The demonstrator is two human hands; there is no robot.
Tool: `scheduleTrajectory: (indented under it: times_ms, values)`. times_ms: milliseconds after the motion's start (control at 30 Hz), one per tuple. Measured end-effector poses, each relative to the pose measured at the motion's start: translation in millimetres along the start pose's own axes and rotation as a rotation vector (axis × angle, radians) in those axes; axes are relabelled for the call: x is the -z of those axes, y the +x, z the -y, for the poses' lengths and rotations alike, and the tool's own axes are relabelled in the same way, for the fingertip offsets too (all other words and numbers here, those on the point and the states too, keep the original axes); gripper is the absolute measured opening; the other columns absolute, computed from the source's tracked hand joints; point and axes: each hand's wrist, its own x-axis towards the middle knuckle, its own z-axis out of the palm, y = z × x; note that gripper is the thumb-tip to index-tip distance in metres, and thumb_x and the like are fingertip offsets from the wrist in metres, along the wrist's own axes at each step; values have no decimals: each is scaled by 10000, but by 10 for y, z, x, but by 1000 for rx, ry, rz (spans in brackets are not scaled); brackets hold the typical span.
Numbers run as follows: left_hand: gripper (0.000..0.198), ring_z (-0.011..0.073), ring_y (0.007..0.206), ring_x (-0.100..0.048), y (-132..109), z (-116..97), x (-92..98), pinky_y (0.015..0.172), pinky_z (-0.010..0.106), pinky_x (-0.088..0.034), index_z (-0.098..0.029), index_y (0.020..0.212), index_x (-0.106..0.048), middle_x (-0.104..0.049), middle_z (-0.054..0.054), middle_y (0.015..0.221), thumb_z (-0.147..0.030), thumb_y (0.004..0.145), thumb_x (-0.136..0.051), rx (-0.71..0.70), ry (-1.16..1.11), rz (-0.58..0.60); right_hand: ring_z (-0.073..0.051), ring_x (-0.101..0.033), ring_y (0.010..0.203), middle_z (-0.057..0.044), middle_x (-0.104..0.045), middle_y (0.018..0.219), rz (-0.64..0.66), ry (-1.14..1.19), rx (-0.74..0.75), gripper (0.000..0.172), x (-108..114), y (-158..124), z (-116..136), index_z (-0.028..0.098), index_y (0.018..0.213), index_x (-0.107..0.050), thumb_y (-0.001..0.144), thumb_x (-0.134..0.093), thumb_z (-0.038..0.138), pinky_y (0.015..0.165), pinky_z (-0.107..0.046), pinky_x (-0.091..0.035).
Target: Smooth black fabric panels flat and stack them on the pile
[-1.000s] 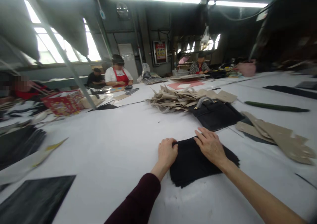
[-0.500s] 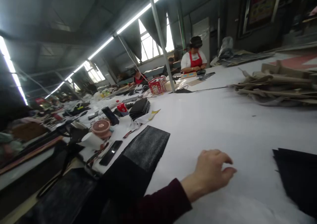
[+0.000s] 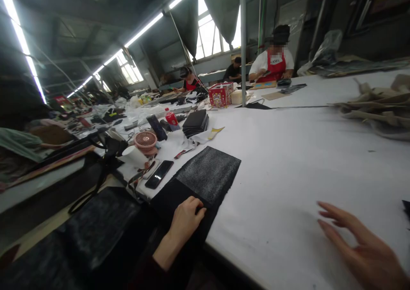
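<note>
My left hand (image 3: 185,221) rests over the black part of a dark sheet (image 3: 213,172) at the table's corner, its fingers curled toward the thumb; whatever they hold is hidden. The sheet's upper part looks grey and speckled. At the lower right, my right hand (image 3: 361,243) is over the white table (image 3: 288,162), fingers and thumb apart, nothing between them. Dark material (image 3: 99,226) lies at the lower left. At the right border shows a bit of black sheet (image 3: 406,206).
A phone (image 3: 159,174), white cup (image 3: 134,156), pink fan (image 3: 145,140) and black stack (image 3: 195,122) sit on the left. Behind stands a pole (image 3: 242,46) near a red box (image 3: 221,95). Grey-brown pieces (image 3: 381,106) lie right. A person in a red apron (image 3: 276,65) works across.
My left hand has moved left onto the dark sheet, and its fingers have curled in. My right hand has come into view. The view has shifted, and the black sheets at right have mostly left it.
</note>
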Motion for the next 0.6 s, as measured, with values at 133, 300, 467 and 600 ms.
scheduleTrajectory:
  times_ms: [133,300,467,600]
  values:
    - [163,182,839,-620,30,27,-60,765,271,-438,-196,817,-633,-639,36,871,-139,902,-506,-66,13,2,-215,-671,967,-61,-674,1130,242,244,133,243,-728,-121,898,281,1084,-671,926,-538,410,842,-333,-564]
    - [199,187,847,-609,21,121,-85,787,281,-443,-193,826,-602,-627,46,867,-116,906,-436,-98,-20,-19,-209,-635,1070,-84,-665,1166,459,353,286,259,-1357,-256,1548,237,1093,-676,967,-453,267,949,-354,-526]
    - [202,171,800,-613,38,223,-24,747,264,-455,-209,806,-613,-632,28,842,-151,886,-437,-78,-294,-30,-213,-626,1019,-87,-664,1168,475,239,471,312,-1713,-208,1789,219,1127,-661,937,-425,142,904,-387,-528]
    - [185,162,754,-597,70,303,-10,724,264,-453,-202,769,-644,-636,15,799,-195,855,-480,-48,-504,-19,-225,-600,979,-85,-664,1139,488,135,522,314,-1860,-162,1804,208,1106,-655,927,-421,99,853,-396,-525]
